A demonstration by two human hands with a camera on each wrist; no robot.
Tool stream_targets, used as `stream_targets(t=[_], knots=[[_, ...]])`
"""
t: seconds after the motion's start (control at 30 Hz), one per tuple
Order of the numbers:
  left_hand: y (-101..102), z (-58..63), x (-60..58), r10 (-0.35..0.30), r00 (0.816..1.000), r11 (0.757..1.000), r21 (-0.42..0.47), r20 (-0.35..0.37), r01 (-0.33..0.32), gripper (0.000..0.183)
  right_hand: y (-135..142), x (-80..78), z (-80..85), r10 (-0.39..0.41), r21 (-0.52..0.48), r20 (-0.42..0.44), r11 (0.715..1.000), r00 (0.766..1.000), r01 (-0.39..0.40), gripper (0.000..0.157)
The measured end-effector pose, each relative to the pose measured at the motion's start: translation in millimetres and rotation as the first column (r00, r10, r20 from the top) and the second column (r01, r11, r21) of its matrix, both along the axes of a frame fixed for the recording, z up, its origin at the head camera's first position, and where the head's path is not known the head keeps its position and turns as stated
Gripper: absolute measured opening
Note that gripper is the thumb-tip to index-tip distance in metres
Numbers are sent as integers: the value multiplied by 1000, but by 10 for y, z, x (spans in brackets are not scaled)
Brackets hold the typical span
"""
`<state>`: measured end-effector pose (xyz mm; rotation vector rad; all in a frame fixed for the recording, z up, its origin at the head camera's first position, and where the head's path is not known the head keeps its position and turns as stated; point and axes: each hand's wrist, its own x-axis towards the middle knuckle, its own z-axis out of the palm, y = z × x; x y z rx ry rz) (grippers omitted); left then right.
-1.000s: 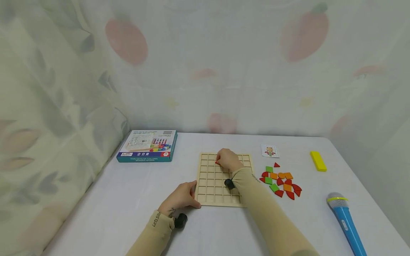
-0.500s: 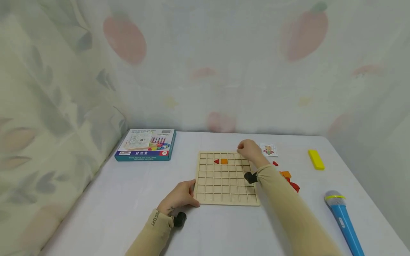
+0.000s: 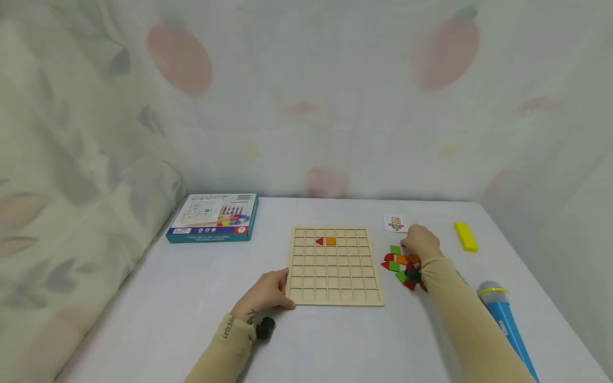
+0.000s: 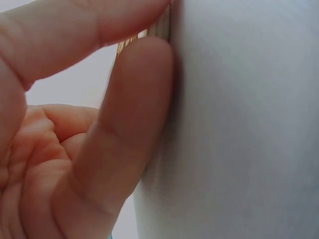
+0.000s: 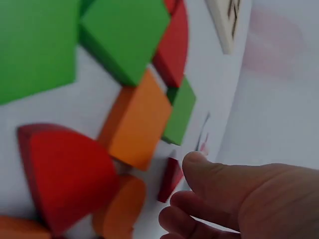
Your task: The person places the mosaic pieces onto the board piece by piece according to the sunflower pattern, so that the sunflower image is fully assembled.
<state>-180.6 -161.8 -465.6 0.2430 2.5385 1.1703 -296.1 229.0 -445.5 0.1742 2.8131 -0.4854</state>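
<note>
A wooden grid board (image 3: 335,276) lies on the table with a red triangle (image 3: 320,241) and an orange square (image 3: 331,241) in one of its upper rows. My left hand (image 3: 262,293) holds the board's near left corner, thumb at the corner and a finger along the left side; the left wrist view shows these fingertips at the board's edge (image 4: 160,27). My right hand (image 3: 422,242) is over the far side of the loose pieces. In the right wrist view its thumb and bent fingers come close to a small red triangle (image 5: 170,179), with a gap between them.
Green, red and orange pieces (image 3: 395,266) lie in a loose pile right of the board. Behind them is a picture card (image 3: 395,222). A yellow block (image 3: 466,236) and a blue microphone (image 3: 508,324) lie farther right. A flat box (image 3: 213,218) lies at the back left.
My right hand has left the board, uncovering the red triangle and orange square there, and moved right to the loose pieces. My left hand stays at the board's corner.
</note>
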Motion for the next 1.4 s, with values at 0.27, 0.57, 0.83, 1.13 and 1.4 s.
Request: stream_targets(t=[0.27, 0.57, 0.83, 1.13, 1.4], knots=[[1, -21, -9, 9, 1000, 1000, 14, 11, -9, 95, 12, 7, -76, -17, -26, -18, 1000, 1000, 16, 27], [-12, -9, 2, 15, 1000, 1000, 4, 20, -15, 95, -327, -57, 63, -87, -390, -122, 920, 989, 33, 15], [3, 0, 3, 31, 998, 999, 7, 46, -31, 95, -902, -111, 70, -8, -644, -13, 765, 1000, -2, 21], [13, 16, 1, 29, 999, 1000, 8, 43, -29, 96, -1250, -147, -47, 55, -603, -15, 796, 998, -53, 22], [16, 21, 1, 28, 999, 1000, 6, 40, -28, 96, -1325, -121, -74, 58, -501, -76, 861, 995, -88, 17]])
